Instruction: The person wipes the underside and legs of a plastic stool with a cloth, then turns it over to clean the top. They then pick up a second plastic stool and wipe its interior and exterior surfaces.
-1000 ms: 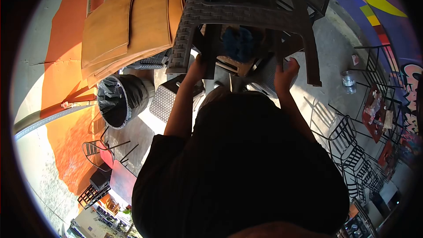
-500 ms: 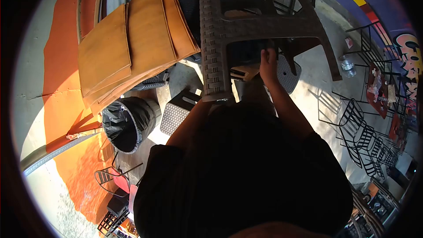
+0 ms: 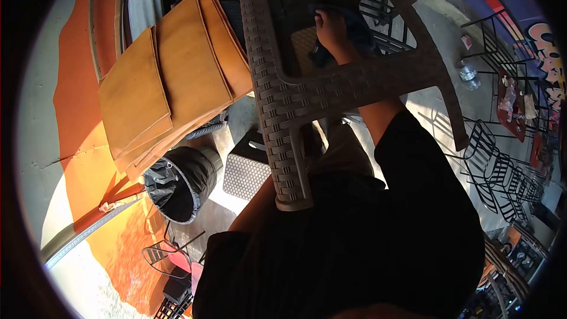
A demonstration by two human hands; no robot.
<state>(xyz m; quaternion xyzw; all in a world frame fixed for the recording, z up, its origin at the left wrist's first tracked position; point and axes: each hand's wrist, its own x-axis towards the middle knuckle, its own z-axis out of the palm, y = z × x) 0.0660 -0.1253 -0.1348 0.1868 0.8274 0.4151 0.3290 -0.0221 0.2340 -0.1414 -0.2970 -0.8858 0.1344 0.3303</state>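
A dark brown plastic chair [image 3: 333,91] with a moulded weave pattern is tipped up in front of me, its frame open in large gaps. Through one gap I see my right hand [image 3: 332,31], fingers curled, against a dark cloth [image 3: 361,31] that spreads around it. My right forearm passes behind a chair rail. Only the forearm on my left side shows, below the chair's long woven bar; my left hand is hidden behind that bar.
Stacked tan sheets [image 3: 189,59] stand at left, above a black-lined bin [image 3: 183,186]. Beside the bin is a grey perforated stool [image 3: 245,174]. Black metal chairs [image 3: 493,165] and a red table [image 3: 511,103] line the right, near a clear plastic jug [image 3: 468,75].
The chair has shifted down and left in view and tilted. My right hand has moved up and left, from below a rail to behind the upper gap, with the dark cloth now visible around it.
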